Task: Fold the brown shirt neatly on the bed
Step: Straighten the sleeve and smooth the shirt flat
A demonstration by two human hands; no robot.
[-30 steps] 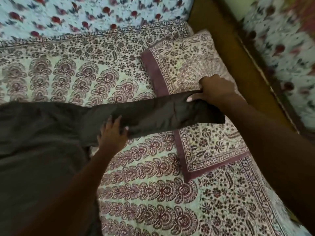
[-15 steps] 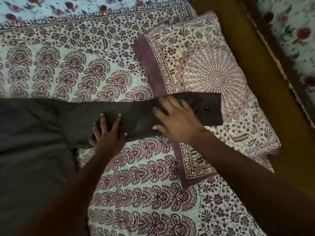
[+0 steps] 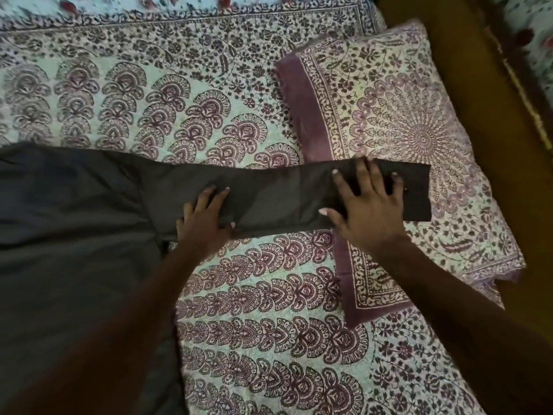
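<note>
The brown shirt [image 3: 74, 223] lies spread on the bed, its body filling the left side. One long sleeve stretches flat to the right, and its cuff end rests on a pillow. My left hand [image 3: 206, 220] presses flat on the sleeve near the armpit, fingers straight. My right hand [image 3: 365, 205] lies flat with spread fingers on the sleeve close to the cuff. A small button shows on the cuff beside my right fingertips.
The bed carries a maroon-and-cream paisley bedsheet [image 3: 269, 324]. A matching pillow [image 3: 419, 121] sits at the right. A brown wooden bed frame [image 3: 466, 100] runs along the far right, with floral cloth beyond it.
My right hand let go of the sleeve end it held a second ago, laid it flat, then slid right along the sleeve towards the cuff. My left hand stayed pressing.
</note>
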